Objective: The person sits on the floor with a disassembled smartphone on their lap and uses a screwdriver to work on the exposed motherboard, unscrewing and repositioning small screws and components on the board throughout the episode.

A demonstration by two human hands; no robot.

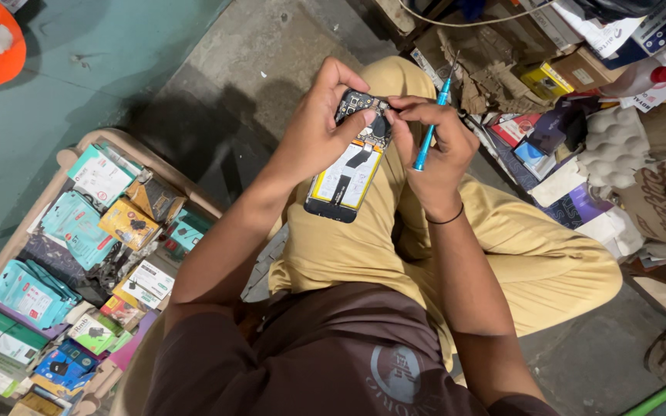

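My left hand [314, 131] grips an opened smartphone [351, 166] with its back cover off, showing a yellow-white battery and a dark circuit board. The phone is held tilted above my lap, top end away from me. My right hand [433, 146] holds a thin blue screwdriver [430, 131] between its fingers, the shaft pointing up. Its thumb and forefinger pinch at the top right corner of the phone's board. A black band circles my right wrist.
A wooden tray [79, 154] at the left holds several small packaged accessories in teal, yellow and white. At the upper right lie cardboard boxes [572, 69], papers and a grey egg carton [614, 146]. The concrete floor [271, 46] lies ahead. I sit cross-legged in tan trousers.
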